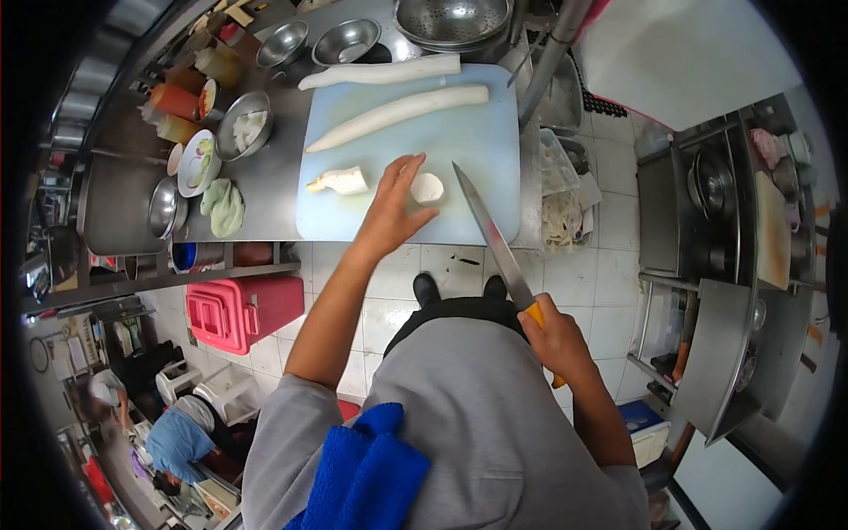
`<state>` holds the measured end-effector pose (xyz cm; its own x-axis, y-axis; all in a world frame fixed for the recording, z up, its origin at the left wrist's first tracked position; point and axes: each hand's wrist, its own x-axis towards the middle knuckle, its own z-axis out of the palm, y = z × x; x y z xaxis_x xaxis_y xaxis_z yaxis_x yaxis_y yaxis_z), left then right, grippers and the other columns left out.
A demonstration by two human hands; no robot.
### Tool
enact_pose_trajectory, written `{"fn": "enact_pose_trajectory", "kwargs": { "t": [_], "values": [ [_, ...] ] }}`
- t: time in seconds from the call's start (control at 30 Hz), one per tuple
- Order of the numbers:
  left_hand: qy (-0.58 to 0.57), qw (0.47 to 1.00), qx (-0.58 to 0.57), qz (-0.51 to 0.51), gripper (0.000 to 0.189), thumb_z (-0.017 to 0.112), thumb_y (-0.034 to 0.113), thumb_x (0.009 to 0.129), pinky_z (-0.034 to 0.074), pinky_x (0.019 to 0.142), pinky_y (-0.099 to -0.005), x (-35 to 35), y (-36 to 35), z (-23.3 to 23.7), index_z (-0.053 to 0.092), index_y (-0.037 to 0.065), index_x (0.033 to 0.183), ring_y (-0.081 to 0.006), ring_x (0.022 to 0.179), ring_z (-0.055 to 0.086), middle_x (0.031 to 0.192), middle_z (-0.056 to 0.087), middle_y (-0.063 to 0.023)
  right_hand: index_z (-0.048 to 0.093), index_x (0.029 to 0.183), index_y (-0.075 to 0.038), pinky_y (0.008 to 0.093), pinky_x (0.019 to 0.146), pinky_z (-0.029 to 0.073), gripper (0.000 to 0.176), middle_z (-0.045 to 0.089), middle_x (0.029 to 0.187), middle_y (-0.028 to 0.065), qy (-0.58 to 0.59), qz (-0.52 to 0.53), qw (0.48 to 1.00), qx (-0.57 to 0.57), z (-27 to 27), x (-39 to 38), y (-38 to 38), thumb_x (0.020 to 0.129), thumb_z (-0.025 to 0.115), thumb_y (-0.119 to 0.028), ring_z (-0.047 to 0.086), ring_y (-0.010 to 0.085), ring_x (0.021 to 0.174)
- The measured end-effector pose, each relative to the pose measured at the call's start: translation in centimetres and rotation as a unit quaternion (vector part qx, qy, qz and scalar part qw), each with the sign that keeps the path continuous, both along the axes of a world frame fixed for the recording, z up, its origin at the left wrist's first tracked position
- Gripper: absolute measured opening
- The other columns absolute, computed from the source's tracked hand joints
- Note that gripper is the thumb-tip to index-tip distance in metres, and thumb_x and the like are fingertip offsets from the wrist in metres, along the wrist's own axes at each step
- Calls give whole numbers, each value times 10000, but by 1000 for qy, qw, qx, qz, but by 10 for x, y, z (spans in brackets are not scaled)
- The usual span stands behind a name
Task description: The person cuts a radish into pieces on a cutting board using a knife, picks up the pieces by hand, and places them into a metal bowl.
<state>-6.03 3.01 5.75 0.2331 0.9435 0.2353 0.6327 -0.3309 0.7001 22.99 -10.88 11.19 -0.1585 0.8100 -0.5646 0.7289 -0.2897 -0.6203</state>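
My right hand [555, 340] is wrapped round the yellow handle of a long kitchen knife [484, 221], its blade slanting up over the right part of the pale blue cutting board [495, 163]. My left hand [395, 208] is over the board with thumb and fingers apart, beside a short round piece of white radish [427, 188] that stands with its cut face up. To the left of that hand lies a stubby radish end [340, 181]. Farther back are two long peeled white radishes, one across the board [402, 113] and one along its far edge [380, 71].
Steel bowls [346, 41] and a colander [452, 19] stand behind the board. On the left are a bowl of white pieces [246, 126], sauce bottles and a green cloth [223, 208]. A pink cooler [245, 314] sits on the floor. Another person [181, 440] is at lower left.
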Motion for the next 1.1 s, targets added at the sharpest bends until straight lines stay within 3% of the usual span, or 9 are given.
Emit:
{"fn": "enact_pose_trajectory", "kwargs": {
  "t": [0.07,0.2,0.27,0.4,0.57,0.7,0.77,0.9,1.1],
  "values": [
    [-47,997,-19,55,670,781,61,768,455,1016,-405,10,-4,-3,502,102,1376,-343,1166,538,1236,568,-142,457,1179,-31,515,682,507,367,662,769,240,-9,16,1000,14,-2,-1,-1,979,550,-324,652,468,748],
    [7,998,-19,55,602,782,65,767,446,1033,-404,8,7,-14,535,86,1315,-385,1231,495,1260,556,-140,441,1178,-42,531,683,507,350,665,775,241,-29,36,999,21,-4,-2,2,987,542,-317,649,475,753],
    [10,995,-19,-97,617,756,45,785,442,1034,-390,-7,17,-11,514,94,1351,-339,1184,531,1309,542,-133,437,1180,-44,534,683,507,347,666,777,241,-34,46,998,26,-5,-2,4,988,539,-315,649,476,754],
    [-48,993,-69,-88,652,753,28,782,456,1020,-385,-12,9,-5,492,105,1375,-307,1199,524,1366,509,-121,434,1170,-48,539,681,509,342,668,772,241,-46,57,997,22,-7,-4,5,991,533,-322,650,476,752],
    [-50,996,-28,73,550,767,43,783,518,903,-365,14,-7,-11,521,85,1273,-315,1178,544,1328,527,-118,432,1153,-51,541,681,510,332,669,765,239,-57,60,996,29,-9,-3,4,993,529,-325,654,472,747],
    [-19,997,21,71,474,773,62,795,522,870,-370,13,5,-21,541,69,1209,-302,1151,556,1289,558,-122,433,1145,-51,539,677,510,329,669,759,237,-57,64,996,37,-1,-4,8,992,533,-325,657,465,740],
    [-100,993,-60,5,455,770,74,804,531,897,-374,1,9,-18,554,69,1205,-313,1174,553,1274,576,-125,434,1140,-51,539,676,510,327,669,755,235,-54,60,996,37,0,-4,8,991,536,-325,657,463,736],
    [-138,986,-94,12,482,741,55,829,522,948,-364,0,3,-18,554,85,1272,-248,1230,547,1333,555,-101,438,1117,-54,533,662,512,316,667,736,224,-41,52,996,56,0,-7,6,987,545,-321,660,453,720],
    [-92,996,-5,0,423,699,45,863,518,941,-353,1,1,-20,574,97,1264,-254,1226,548,1358,538,-97,442,1096,-58,529,641,516,308,668,735,217,-40,46,995,74,11,-14,4,983,559,-319,663,447,712]
  ]
}}
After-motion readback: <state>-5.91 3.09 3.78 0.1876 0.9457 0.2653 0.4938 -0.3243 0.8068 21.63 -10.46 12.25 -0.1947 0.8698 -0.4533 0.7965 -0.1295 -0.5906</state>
